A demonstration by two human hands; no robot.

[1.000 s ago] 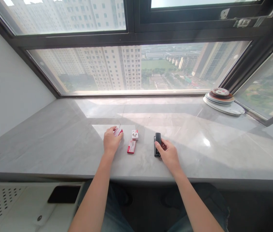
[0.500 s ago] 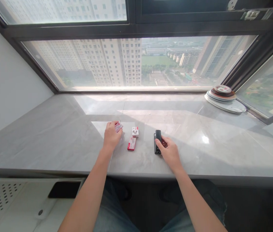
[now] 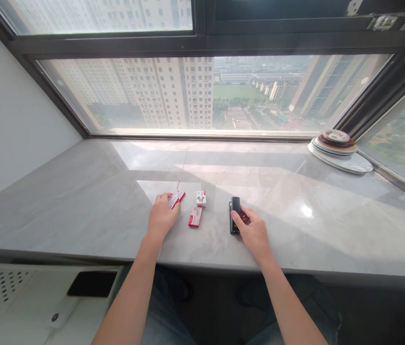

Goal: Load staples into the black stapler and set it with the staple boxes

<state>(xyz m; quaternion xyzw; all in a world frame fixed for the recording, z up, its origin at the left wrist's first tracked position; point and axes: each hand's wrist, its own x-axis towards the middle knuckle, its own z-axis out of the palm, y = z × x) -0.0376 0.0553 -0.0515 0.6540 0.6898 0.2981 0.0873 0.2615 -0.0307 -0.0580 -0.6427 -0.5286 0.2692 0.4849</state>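
Note:
My left hand [image 3: 163, 214] is closed on a small red-and-white box [image 3: 176, 199], gripping its left side at the countertop. To its right lies another red-and-white box [image 3: 195, 217], flat on the counter. Just behind that one is a small white box [image 3: 201, 198] with a dark picture on its face, perhaps of staples. My right hand [image 3: 253, 225] grips a black stapler [image 3: 236, 213] from its right side, thumb on top and fingers curled behind. The stapler points away from me on the surface.
Grey stone-look countertop [image 3: 80, 201] runs along the window. A stack of plates [image 3: 339, 151] stands at the back right. Below the front edge on the left is a white perforated surface [image 3: 19, 306] with a black flat object [image 3: 92, 283] on it.
My left hand has lowered the red-and-white box toward the counter and slightly nearer me. My right hand stays on the stapler. The whole view has shifted a little.

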